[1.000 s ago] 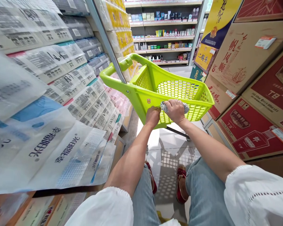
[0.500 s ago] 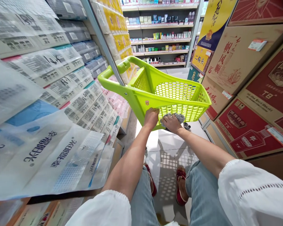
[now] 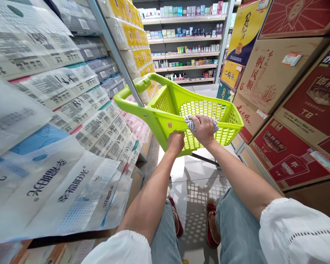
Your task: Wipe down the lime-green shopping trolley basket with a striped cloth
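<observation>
A lime-green plastic shopping cart (image 3: 165, 119) with perforated basket walls stands in front of me, its handle pointing left. My right hand (image 3: 202, 128) is closed over a grey-and-white striped cloth (image 3: 191, 123) and presses it against the upper rim of the cart's near side. Lower and to the left, my left hand (image 3: 176, 142) has its fingers curled against the same side wall, gripping it by the holes. Its fingertips are partly hidden.
Plastic-wrapped paper packs (image 3: 60, 183) are stacked close on the left, beside a metal post (image 3: 117, 55). Red and brown cartons (image 3: 286, 154) line the right. Shelves of small bottles and boxes (image 3: 187, 38) stand at the back. Tiled floor (image 3: 178, 172) lies under the cart.
My right hand has moved the cloth up from the lower part of the cart's side wall to its top rim. My left hand stays on the wall, and the view has shifted slightly.
</observation>
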Tool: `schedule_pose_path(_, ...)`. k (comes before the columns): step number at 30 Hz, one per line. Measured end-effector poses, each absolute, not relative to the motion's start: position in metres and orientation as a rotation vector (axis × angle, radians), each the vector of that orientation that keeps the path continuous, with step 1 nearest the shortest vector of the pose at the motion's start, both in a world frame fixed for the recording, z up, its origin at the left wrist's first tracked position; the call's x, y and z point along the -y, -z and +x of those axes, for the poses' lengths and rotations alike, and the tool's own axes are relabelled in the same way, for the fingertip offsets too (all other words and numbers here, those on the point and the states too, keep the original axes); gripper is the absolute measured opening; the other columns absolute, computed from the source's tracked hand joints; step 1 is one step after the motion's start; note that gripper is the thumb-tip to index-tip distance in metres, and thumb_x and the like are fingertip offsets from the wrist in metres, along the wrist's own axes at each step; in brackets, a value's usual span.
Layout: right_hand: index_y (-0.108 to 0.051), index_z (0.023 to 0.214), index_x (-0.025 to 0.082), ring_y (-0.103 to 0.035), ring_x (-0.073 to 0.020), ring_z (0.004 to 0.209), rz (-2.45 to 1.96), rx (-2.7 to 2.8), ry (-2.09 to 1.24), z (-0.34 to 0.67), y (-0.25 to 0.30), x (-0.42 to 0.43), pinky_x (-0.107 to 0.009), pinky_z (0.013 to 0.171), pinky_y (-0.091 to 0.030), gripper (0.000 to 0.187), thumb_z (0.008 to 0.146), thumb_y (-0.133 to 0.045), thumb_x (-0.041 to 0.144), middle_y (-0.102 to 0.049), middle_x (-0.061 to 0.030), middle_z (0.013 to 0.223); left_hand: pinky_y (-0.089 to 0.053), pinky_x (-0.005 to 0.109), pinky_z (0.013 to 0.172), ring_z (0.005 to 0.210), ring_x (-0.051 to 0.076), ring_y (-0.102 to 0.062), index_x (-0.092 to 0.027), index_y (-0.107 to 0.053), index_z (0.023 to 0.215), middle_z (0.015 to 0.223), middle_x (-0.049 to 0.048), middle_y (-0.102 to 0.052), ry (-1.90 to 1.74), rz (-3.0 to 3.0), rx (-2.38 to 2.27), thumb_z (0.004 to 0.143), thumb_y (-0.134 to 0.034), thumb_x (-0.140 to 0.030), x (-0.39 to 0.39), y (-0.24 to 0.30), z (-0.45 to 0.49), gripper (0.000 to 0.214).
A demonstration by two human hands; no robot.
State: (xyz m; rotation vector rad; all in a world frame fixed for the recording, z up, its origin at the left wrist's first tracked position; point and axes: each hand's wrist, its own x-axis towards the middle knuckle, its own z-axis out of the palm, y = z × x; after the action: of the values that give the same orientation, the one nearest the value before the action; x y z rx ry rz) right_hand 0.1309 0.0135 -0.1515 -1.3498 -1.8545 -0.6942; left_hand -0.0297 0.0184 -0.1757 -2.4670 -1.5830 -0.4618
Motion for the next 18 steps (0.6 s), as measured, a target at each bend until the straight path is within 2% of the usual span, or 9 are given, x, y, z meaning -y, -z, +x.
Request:
schedule_pose_path(5,-0.059,0.115,0.025,-0.05,-0.0225,0.098,-1.368,2.039,0.694,0.126,0.192,-0.014,-0.037,0.084,-0.027,0.029,0.094,-0.04,0.031,-0.061,-0.0088,0.112,-0.046,0.032,0.081,0.088,0.023,-0.062,-0.015,-0.07,0.087,0.09,0.0126,-0.07,0.443,-2.445,1.613,0.083,-0.045,-0.012,-0.02,0.174,-0.027,0.026)
schedule_pose_path(10,-0.062,0.11,0.022,-0.051,-0.0205,0.09,-1.338,2.245,0.653,0.124,0.215,-0.007,-0.036,0.081,-0.027,0.028,0.095,-0.038,0.027,-0.064,-0.0082,0.1,-0.047,0.031,0.08,0.087,0.023,-0.062,-0.016,-0.07,0.086,0.088,0.0114,-0.07,0.454,-2.452,1.619,0.079,-0.048,-0.012,-0.022,0.171,-0.027,0.024)
schedule_pose_path(18,-0.059,0.113,0.021,-0.049,-0.0237,0.098,-1.357,1.92,0.58,0.122,0.165,-0.017,-0.036,0.085,-0.031,0.032,0.088,-0.05,0.037,-0.061,-0.0094,0.107,-0.047,0.03,0.074,0.08,0.02,-0.063,-0.016,-0.071,0.088,0.087,0.0125,-0.07,0.408,-2.41,1.687,0.087,-0.042,-0.019,-0.018,0.165,-0.025,0.029)
